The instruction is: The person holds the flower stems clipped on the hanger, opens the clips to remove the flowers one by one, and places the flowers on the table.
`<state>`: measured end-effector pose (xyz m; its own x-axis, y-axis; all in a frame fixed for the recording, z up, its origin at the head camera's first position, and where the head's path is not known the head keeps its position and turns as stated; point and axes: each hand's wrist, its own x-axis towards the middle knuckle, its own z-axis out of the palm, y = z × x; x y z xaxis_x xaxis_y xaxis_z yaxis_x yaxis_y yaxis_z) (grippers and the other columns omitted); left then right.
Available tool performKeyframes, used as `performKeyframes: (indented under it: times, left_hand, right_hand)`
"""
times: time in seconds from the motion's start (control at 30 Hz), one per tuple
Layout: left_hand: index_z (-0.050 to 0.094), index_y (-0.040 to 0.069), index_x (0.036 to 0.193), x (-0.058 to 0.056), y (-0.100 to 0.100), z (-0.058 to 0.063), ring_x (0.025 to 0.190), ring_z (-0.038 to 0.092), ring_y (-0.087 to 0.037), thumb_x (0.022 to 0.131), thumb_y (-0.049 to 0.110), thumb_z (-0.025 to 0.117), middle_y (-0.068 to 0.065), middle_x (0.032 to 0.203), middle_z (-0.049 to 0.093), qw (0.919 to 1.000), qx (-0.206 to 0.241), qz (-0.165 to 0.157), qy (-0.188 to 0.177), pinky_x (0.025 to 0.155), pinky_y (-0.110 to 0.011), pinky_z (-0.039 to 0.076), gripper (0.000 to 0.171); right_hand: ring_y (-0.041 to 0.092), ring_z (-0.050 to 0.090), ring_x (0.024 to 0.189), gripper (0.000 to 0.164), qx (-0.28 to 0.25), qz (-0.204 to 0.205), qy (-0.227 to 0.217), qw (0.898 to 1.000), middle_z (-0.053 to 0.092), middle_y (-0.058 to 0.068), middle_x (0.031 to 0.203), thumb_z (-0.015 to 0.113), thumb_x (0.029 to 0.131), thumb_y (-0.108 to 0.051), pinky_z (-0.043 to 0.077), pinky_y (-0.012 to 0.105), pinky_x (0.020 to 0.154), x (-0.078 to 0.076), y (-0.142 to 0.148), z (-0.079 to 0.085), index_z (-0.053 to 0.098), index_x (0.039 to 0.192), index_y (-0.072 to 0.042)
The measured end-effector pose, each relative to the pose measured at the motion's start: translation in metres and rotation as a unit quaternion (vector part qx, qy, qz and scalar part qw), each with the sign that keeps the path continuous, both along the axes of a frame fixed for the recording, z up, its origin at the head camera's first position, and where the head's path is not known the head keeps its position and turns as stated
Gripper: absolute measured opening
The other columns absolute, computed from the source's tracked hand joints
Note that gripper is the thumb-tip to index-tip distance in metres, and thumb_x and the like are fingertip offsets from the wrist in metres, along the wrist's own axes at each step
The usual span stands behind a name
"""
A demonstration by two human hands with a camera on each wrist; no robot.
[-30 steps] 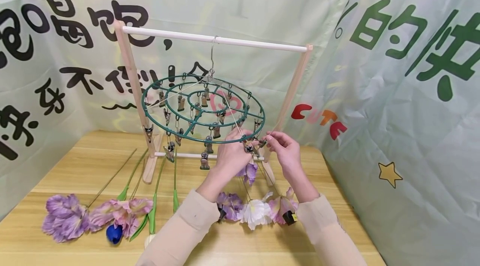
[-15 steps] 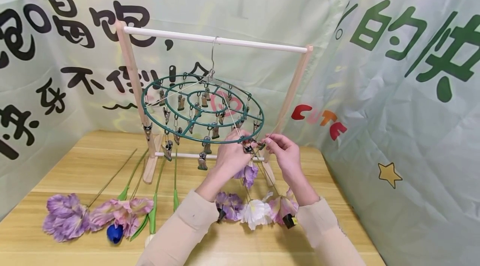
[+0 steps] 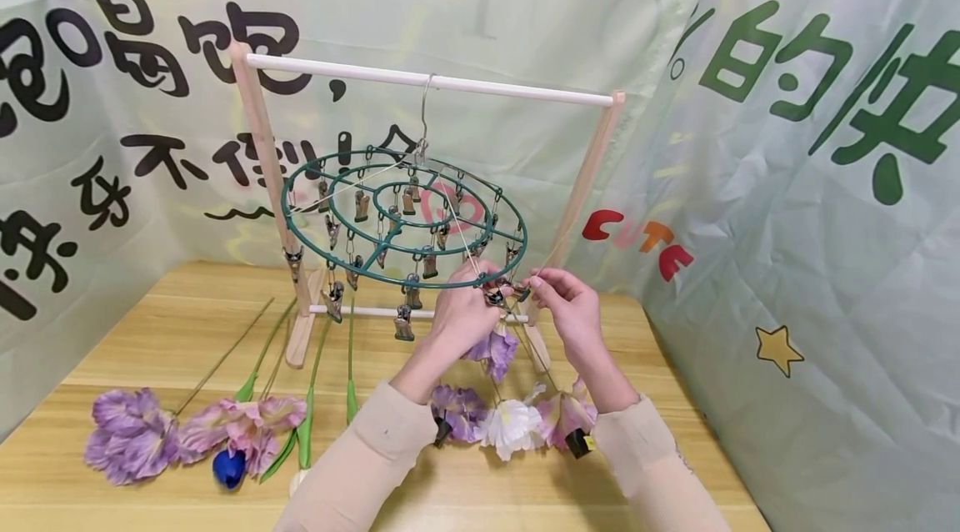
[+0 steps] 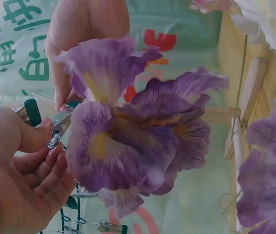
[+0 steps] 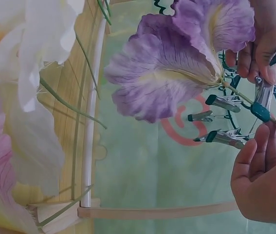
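Observation:
A round green clip hanger (image 3: pixel 390 247) hangs from a white bar, with many small metal clips on its rings. At its right edge my left hand (image 3: pixel 468 311) pinches one metal clip (image 5: pixel 264 92) with thumb and fingers. My right hand (image 3: pixel 573 307) pinches the thin stem of a purple artificial iris (image 5: pixel 162 68) just beyond the clip's green tips. In the right wrist view those tips lie against the stem; whether they bite on it I cannot tell. The iris (image 4: pixel 128 131) hangs blossom down, below the hands in the head view.
A wooden stand (image 3: pixel 592 169) carries the white bar (image 3: pixel 517 85). On the wooden table (image 3: pixel 180 307) lie a purple flower (image 3: pixel 131 436), pink flowers (image 3: pixel 251 432) and a blue tulip (image 3: pixel 228 468) at left. A white flower (image 3: pixel 512 425) and others lie near the right sleeve (image 3: pixel 637 440).
The hanger and its clips have swayed very slightly to the left. Both hands stay nearly in place, holding the clip and the iris stem.

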<state>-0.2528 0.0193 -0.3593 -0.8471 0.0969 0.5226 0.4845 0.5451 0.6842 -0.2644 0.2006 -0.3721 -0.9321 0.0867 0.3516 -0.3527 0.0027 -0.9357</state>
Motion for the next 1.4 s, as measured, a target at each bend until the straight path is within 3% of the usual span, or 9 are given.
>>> performKeyframes:
  times: [0.33,0.83,1.1,1.4]
  left_hand:
    - [0.07,0.009,0.104,-0.001,-0.003,0.001,0.093,0.065,-0.026,0.091,0.013,0.079,-0.005,0.096,0.066,0.9999,0.005,-0.014,0.002,0.076,-0.04,0.056,0.017]
    - [0.071,0.01,0.1,-0.002,-0.004,0.0,0.091,0.065,-0.025,0.087,0.007,0.08,-0.005,0.095,0.067,0.9994,0.027,-0.02,0.002,0.077,-0.04,0.056,0.016]
    - [0.071,0.011,0.103,-0.001,-0.005,0.0,0.095,0.065,-0.026,0.086,0.006,0.079,-0.006,0.105,0.068,0.9976,0.059,-0.026,-0.026,0.077,-0.038,0.057,0.02]
    - [0.069,0.011,0.102,-0.003,-0.008,0.0,0.104,0.066,-0.028,0.088,0.005,0.072,-0.008,0.117,0.068,0.9967,0.069,-0.035,-0.024,0.075,-0.036,0.056,0.016]
  right_hand:
    - [0.01,0.068,0.076,0.023,0.004,0.003,0.0,1.0,0.077,-0.008,0.088,0.069,0.1,-0.006,0.056,0.022,0.068,0.0,0.001,0.0,0.067,0.115,0.012]
    - [0.013,0.07,0.079,0.023,-0.001,0.005,0.004,1.0,0.077,-0.005,0.09,0.07,0.1,-0.006,0.061,0.027,0.075,0.002,0.003,-0.002,0.067,0.114,0.012]
    - [0.021,0.074,0.082,0.016,-0.025,0.009,0.007,1.0,0.077,0.003,0.091,0.07,0.099,-0.003,0.064,0.03,0.077,0.001,0.009,-0.006,0.069,0.111,0.008]
    - [0.015,0.073,0.08,0.028,-0.042,0.011,0.0,0.999,0.076,0.001,0.09,0.068,0.1,-0.001,0.064,0.03,0.076,0.006,0.018,0.001,0.061,0.119,0.018]
